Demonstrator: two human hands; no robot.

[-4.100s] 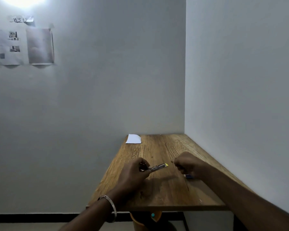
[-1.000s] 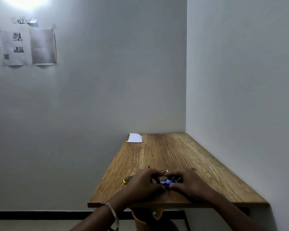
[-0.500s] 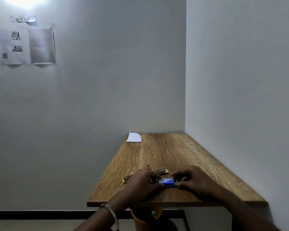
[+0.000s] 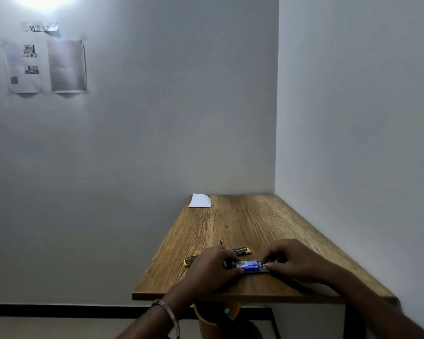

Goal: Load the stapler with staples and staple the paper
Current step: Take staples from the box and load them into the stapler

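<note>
A small blue staple box (image 4: pixel 249 266) lies near the front of the wooden table (image 4: pixel 242 223). My left hand (image 4: pixel 213 267) pinches its left end and my right hand (image 4: pixel 294 261) pinches its right end, where a dark inner tray shows. Just behind my left hand lies the yellow-tipped metal stapler (image 4: pixel 240 251), opened flat, its other yellow end (image 4: pixel 187 263) sticking out at the left. A folded white paper (image 4: pixel 200 200) rests at the table's far left corner. A tiny staple piece (image 4: pixel 221 241) stands on the wood behind the stapler.
White walls close in the table at the back and on the right. An orange stool (image 4: pixel 216 319) stands under the front edge. Printed sheets (image 4: pixel 44 66) are taped on the left wall.
Earlier my left hand held the stapler up in the air. Now the stapler lies on the table and both hands are on the staple box, with the right hand drawing away to the right.
</note>
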